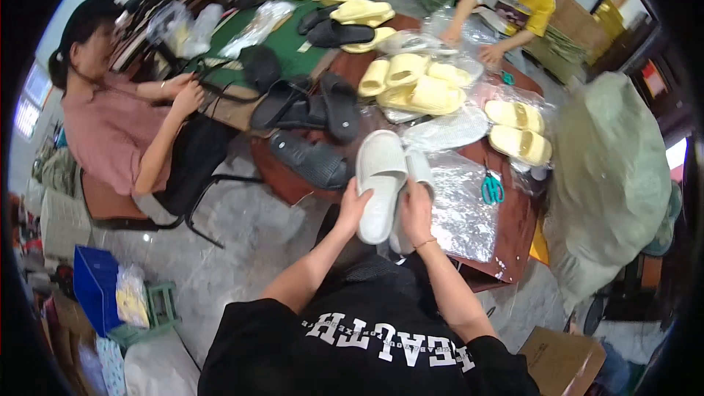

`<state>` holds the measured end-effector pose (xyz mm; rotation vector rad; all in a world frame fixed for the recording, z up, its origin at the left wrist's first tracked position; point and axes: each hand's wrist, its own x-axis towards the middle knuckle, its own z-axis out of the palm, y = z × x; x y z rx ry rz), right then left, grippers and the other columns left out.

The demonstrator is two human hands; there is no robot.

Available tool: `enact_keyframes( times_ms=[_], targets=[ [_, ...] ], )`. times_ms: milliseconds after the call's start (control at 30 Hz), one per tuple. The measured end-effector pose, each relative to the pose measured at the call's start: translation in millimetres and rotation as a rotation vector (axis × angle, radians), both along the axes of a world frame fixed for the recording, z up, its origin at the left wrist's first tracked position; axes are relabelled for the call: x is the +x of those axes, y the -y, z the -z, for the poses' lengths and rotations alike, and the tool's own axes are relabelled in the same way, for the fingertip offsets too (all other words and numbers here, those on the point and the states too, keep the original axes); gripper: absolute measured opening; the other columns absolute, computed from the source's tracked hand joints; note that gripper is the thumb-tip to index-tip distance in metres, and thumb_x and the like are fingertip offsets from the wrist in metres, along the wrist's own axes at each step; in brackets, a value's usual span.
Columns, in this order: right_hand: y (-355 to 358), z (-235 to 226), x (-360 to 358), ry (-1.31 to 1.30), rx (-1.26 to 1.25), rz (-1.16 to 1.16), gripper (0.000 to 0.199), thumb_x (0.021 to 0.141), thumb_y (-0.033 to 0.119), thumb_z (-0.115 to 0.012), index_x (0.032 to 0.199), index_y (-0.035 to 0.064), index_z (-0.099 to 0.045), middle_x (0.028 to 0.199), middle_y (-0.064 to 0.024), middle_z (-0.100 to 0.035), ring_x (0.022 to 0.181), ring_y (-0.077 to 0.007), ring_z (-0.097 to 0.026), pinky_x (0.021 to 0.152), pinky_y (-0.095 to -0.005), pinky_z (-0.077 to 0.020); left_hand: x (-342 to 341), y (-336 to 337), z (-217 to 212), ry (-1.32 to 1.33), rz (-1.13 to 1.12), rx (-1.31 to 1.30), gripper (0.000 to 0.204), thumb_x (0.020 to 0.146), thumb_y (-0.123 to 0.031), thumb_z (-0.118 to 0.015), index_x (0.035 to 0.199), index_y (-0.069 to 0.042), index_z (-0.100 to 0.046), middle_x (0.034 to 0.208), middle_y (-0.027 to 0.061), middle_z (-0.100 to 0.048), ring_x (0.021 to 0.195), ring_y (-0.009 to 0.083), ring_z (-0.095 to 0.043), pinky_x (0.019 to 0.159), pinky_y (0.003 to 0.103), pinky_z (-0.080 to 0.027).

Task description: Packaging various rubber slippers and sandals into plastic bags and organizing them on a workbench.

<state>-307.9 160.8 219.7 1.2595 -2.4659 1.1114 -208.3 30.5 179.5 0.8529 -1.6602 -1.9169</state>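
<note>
Holding a white slipper (380, 183) up over the edge of the wooden table (513, 227), the person grips it with both hands. The left hand (352, 205) wraps around the left side of the slipper near its heel, fingers curled on it. The right hand (416, 213) is closed on a second white slipper (418, 176) that sits just behind the first one; it is mostly hidden, so I cannot tell just how the fingers hold it. The two slippers touch each other.

Just beside the right hand lies a sheet of clear plastic bags (462, 213), shiny on the table. Teal scissors (492, 189) rest on the plastic near the table's right side. To the left of the white slippers lies a dark grey slipper (312, 161), and more black slippers (308, 106) are piled behind it. Farther back sits a heap of yellow slippers (414, 82), and two more yellow ones (517, 130) lie in clear bags on the right.

A person in a pink shirt (110, 128) sits at the left of the table. A person in a yellow and white shirt (517, 0) leans in at the far side. A big pale green sack (609, 176) stands to the right.
</note>
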Motion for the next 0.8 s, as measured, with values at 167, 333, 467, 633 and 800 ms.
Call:
enact_keyframes(
  times_ms=[167,333,467,633,800],
  targets=[
    [0,17,13,0.199,-0.022,-0.046,0.049,0.079,0.001,-0.055,0.127,-0.0001,-0.046,0.106,-0.0231,-0.057,0.098,-0.0380,-0.056,0.084,-0.0435,-0.0446,4,2,14,0.257,-0.028,-0.588,0.082,0.077,-0.015,-0.069,0.141,0.001,-0.021,0.141,0.0276,-0.028,0.129,0.0419,-0.030,0.106,0.043,-0.027],
    [-4,18,18,0.283,-0.034,-0.094,0.054,0.083,0.007,-0.055,0.134,-0.0011,-0.038,0.125,-0.0250,-0.050,0.116,-0.0377,-0.049,0.098,-0.0403,-0.0393,-1,-21,7,0.294,-0.063,-0.925,0.082,0.072,-0.021,-0.073,0.139,-0.002,-0.029,0.142,0.0220,-0.028,0.130,0.0383,-0.029,0.104,0.050,-0.026],
    [-5,16,19,0.370,-0.038,-0.115,0.054,0.085,0.009,-0.055,0.134,-0.0020,-0.037,0.128,-0.0254,-0.047,0.119,-0.0379,-0.046,0.100,-0.0401,-0.0374,-9,-37,-19,0.445,-0.109,-0.940,0.086,0.071,-0.021,-0.074,0.141,-0.006,-0.027,0.142,0.0193,-0.029,0.128,0.0368,-0.032,0.101,0.049,-0.028],
    [-11,15,17,0.342,-0.036,-0.137,0.054,0.086,0.012,-0.056,0.135,-0.0005,-0.036,0.127,-0.0257,-0.048,0.115,-0.0399,-0.048,0.097,-0.0406,-0.0395,-5,-45,-25,0.421,-0.193,-0.902,0.069,0.072,-0.022,-0.073,0.129,-0.004,-0.038,0.132,0.0156,-0.038,0.120,0.0345,-0.039,0.098,0.045,-0.031],
    [-15,12,22,0.405,0.000,-0.140,0.056,0.087,0.014,-0.057,0.137,0.0019,-0.035,0.126,-0.0252,-0.049,0.115,-0.0391,-0.049,0.096,-0.0399,-0.0401,-9,-43,5,0.515,0.003,-1.078,0.045,0.073,-0.020,-0.069,0.111,-0.004,-0.051,0.107,0.0126,-0.052,0.109,0.0304,-0.045,0.089,0.042,-0.037]
  ],
)
